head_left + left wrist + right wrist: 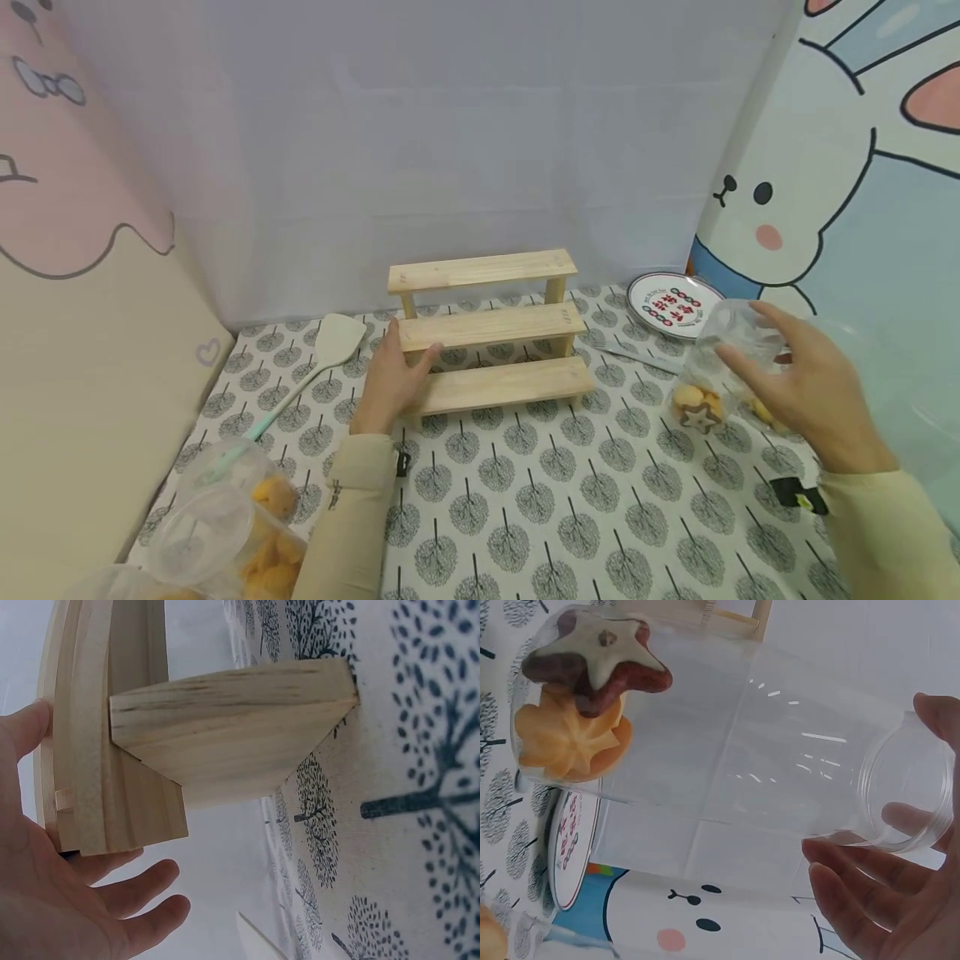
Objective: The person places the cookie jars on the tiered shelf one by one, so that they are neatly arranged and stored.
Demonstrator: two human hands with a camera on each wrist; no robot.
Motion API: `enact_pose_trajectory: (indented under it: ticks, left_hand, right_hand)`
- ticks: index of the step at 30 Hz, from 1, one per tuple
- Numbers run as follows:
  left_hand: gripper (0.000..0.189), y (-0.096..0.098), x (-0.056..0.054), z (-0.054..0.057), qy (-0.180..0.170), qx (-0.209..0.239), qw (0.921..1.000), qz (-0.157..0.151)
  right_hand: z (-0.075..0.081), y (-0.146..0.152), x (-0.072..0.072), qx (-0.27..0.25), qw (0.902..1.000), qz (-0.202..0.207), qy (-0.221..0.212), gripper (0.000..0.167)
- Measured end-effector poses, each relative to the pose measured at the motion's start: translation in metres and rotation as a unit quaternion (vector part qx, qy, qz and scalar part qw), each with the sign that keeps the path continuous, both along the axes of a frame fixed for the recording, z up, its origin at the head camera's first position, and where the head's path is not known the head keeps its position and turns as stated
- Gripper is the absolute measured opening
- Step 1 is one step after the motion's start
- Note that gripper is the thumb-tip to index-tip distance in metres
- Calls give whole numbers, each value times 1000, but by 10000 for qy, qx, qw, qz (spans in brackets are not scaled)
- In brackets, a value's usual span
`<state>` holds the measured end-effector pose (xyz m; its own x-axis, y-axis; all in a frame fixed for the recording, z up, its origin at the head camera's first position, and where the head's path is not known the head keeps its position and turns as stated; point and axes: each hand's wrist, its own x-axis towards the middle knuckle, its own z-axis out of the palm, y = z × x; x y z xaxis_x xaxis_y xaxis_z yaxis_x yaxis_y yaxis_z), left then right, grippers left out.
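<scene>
A three-tier wooden display shelf stands at the back of the table. My left hand grips its left end at the middle tier, thumb on one face of the boards and fingers around the other, as the left wrist view of the shelf shows. On the right, my right hand holds a clear plastic jar near its round mouth between thumb and fingers. In the right wrist view, a brown and cream star-shaped piece and orange flower-shaped pieces lie at the jar's bottom.
Another clear jar with yellow pieces is partly hidden behind my right hand. A plate and a fork lie near the held jar. Left are a spatula and several clear jars of orange pieces. Printed panels border both sides.
</scene>
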<state>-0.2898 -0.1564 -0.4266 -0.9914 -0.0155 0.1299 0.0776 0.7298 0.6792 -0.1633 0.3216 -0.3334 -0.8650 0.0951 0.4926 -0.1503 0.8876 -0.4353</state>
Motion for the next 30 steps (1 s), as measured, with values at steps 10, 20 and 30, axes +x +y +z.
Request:
enact_pose_trajectory:
  ticks: [10,20,30]
  left_hand:
    - [113,4,3,-1,88,5,10000,-26]
    - [110,4,0,2,110,-45,9999,4]
    - [111,4,2,1,-8,-22,10000,69]
  right_hand:
    - [34,-31,-48,6,9987,429,-265,74]
    - [72,-65,-93,-35,9962,844,-207,74]
    - [105,-101,-132,-117,9928,1179,178,72]
